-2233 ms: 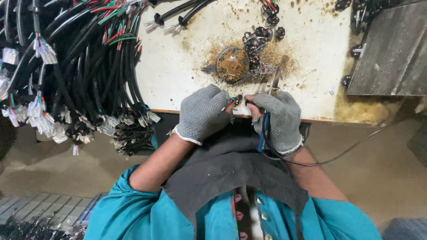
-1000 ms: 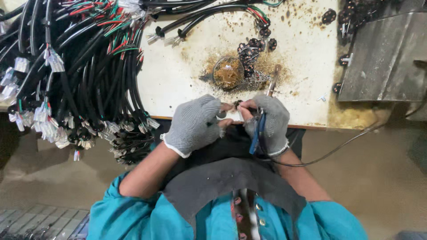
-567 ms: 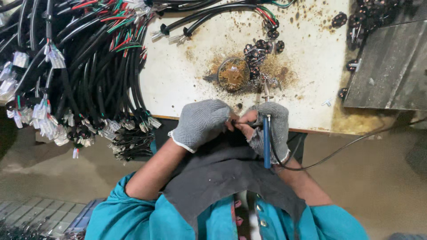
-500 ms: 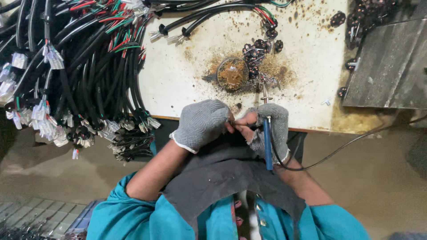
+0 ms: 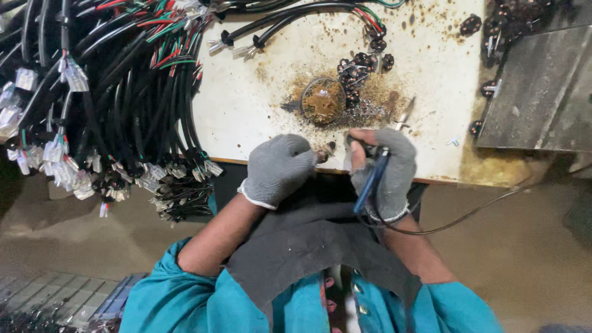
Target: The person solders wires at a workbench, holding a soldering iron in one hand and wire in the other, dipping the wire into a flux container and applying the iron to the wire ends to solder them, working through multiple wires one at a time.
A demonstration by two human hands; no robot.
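Observation:
Both my hands wear grey knit gloves and rest at the front edge of a stained white table (image 5: 259,105). My left hand (image 5: 280,168) is closed, pinching a small dark part (image 5: 325,154) at its fingertips. My right hand (image 5: 391,169) grips a soldering iron by its blue handle (image 5: 369,185). Its metal tip (image 5: 406,113) points up and to the right over the table. The two hands are a short gap apart. A round tin of brown paste (image 5: 323,100) sits just beyond them.
A thick bundle of black cables with white plugs (image 5: 111,92) hangs over the table's left side. Several small black connectors (image 5: 357,65) lie behind the tin. A grey metal tray (image 5: 536,92) stands at the right. The iron's cord (image 5: 468,213) trails rightward.
My hands were pressed together around the small part and have drawn slightly apart. The soldering iron has tilted from upright to leaning right.

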